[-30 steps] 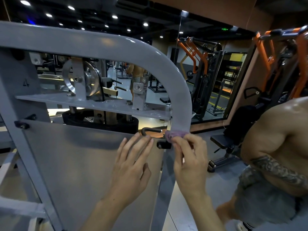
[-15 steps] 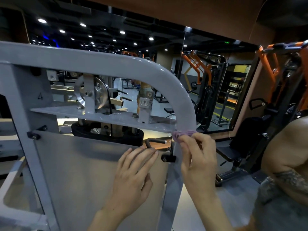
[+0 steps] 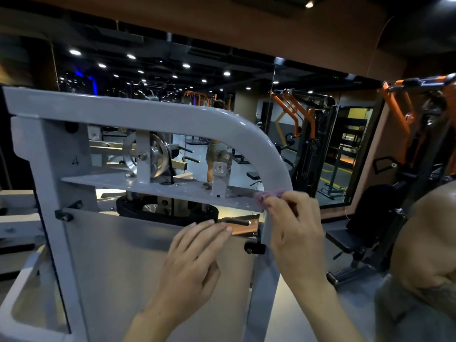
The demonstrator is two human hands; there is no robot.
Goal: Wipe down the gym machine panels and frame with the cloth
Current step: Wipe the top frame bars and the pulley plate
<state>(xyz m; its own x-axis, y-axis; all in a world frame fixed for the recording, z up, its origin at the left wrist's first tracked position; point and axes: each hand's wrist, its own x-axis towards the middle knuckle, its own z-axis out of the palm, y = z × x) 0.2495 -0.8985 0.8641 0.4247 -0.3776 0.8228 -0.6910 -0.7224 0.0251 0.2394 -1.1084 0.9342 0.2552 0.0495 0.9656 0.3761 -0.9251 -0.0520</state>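
A grey gym machine fills the left and centre: a curved tubular frame [image 3: 222, 122], a flat shelf plate [image 3: 138, 185] with a pulley, and a large grey panel [image 3: 118, 262] below. My right hand [image 3: 296, 230] pinches a small purple cloth [image 3: 270, 195] against the frame's right upright, just where the shelf plate meets it. Most of the cloth is hidden under the fingers. My left hand [image 3: 195, 262] lies flat with straight fingers on the top right part of the panel.
A shirtless person [image 3: 424, 255] stands close on the right. Behind, a black bench [image 3: 345, 239] and orange machines [image 3: 303, 112] stand before a mirror wall. A black knob [image 3: 254, 246] and a bent handle [image 3: 237, 221] project beside the panel's right edge.
My right hand with the cloth has stayed on the right upright near the shelf plate's end. The view has tilted upward and the person on the right has slid toward the edge.
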